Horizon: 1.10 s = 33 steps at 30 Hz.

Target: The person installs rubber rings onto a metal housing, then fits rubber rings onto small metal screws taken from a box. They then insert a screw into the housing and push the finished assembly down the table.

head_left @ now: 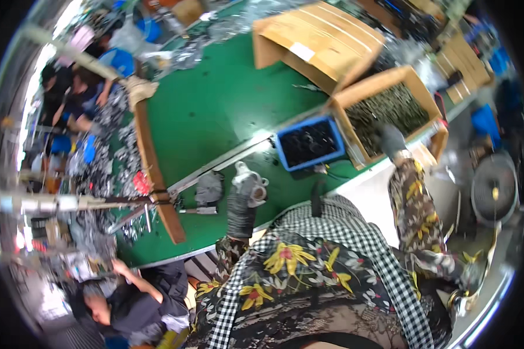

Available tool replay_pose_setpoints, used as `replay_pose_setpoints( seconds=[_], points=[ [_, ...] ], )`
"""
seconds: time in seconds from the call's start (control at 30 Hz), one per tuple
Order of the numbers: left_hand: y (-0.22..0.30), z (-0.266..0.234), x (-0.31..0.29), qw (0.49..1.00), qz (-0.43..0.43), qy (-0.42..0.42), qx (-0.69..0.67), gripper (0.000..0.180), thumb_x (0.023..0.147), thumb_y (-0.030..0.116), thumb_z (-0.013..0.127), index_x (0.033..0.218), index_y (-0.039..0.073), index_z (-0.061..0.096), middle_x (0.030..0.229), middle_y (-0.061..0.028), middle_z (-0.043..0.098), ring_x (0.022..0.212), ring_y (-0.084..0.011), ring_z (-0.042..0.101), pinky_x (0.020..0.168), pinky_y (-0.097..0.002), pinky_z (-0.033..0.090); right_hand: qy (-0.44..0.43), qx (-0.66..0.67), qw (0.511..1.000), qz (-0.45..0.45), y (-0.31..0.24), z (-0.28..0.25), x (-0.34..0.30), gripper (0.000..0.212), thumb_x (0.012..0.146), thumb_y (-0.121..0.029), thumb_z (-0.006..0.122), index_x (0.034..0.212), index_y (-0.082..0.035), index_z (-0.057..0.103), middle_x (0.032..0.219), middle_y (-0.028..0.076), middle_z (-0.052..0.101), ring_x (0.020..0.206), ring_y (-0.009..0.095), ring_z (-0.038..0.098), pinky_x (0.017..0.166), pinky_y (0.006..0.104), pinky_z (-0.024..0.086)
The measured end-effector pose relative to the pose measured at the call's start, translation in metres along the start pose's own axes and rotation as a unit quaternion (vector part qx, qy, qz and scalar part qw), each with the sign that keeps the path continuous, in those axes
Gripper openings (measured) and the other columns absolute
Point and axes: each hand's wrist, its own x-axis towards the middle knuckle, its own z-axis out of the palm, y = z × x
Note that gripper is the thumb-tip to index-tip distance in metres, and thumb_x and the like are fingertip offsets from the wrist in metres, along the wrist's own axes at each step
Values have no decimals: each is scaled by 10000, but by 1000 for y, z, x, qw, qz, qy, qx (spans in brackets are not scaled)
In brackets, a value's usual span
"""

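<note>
My left hand (248, 185), in a grey-white glove with a dark ribbed cuff, is over the green tabletop near its front edge. Its fingers look curled, with pale ring-like shapes at them; what they hold, if anything, I cannot make out. My right hand (392, 139), in a dark grey glove, reaches to the near side of an open carton (353, 131). Small dark metallic pieces (393, 104) fill that box. Motion smears the right fingers, so their closure is unclear. Between my hands stands a blue tray (282, 152) of small black parts (311, 141).
Left of my left hand lie a grey cloth-like item (209, 189) and a small metal tool (199, 210). A wooden bar (154, 168) edges the green table (198, 110). Behind the tray, a large carton (323, 38) lies tipped. A fan (495, 189) stands right; co-workers sit left.
</note>
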Motion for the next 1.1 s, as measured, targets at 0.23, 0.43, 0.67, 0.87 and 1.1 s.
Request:
replay_pose_setpoints(
  seconds=[0.23,0.43,0.67,0.87,1.1],
  points=[
    [32,5,-16,849,-299,67,-431,429,809,123,691,1203,88,525,1114,-115,565,1052,-230,545,870,-343,473,-52,-64,995,-61,10,21,36,263,752,-185,688,996,-105,630,993,167,627,969,348,584,854,407,469],
    [69,-16,-19,541,-434,163,-702,430,845,241,677,1233,176,505,1146,-41,562,1102,-202,552,877,-357,492,-94,-155,977,-114,23,46,66,439,757,-237,670,1174,-150,563,1006,202,625,957,375,586,854,442,469],
    [70,-7,-29,545,-453,252,-658,377,796,160,725,1126,69,567,1055,-50,614,1003,-192,611,856,-311,518,-112,-94,978,-148,9,36,60,520,760,-172,662,1264,-186,535,1035,197,622,963,375,584,838,432,478],
    [71,3,-31,505,-466,298,-663,499,819,131,707,1259,98,474,1061,-80,623,952,-246,647,736,-352,579,-54,-67,978,-192,22,43,54,423,701,-189,718,1115,-171,632,1056,140,626,918,348,603,802,429,495],
    [55,10,-35,508,-485,271,-658,442,807,237,718,1176,62,547,1062,-85,632,924,-244,653,718,-388,581,-78,-88,977,-180,19,42,58,316,685,-178,725,998,-153,691,964,170,641,903,343,607,804,432,496]
  ],
)
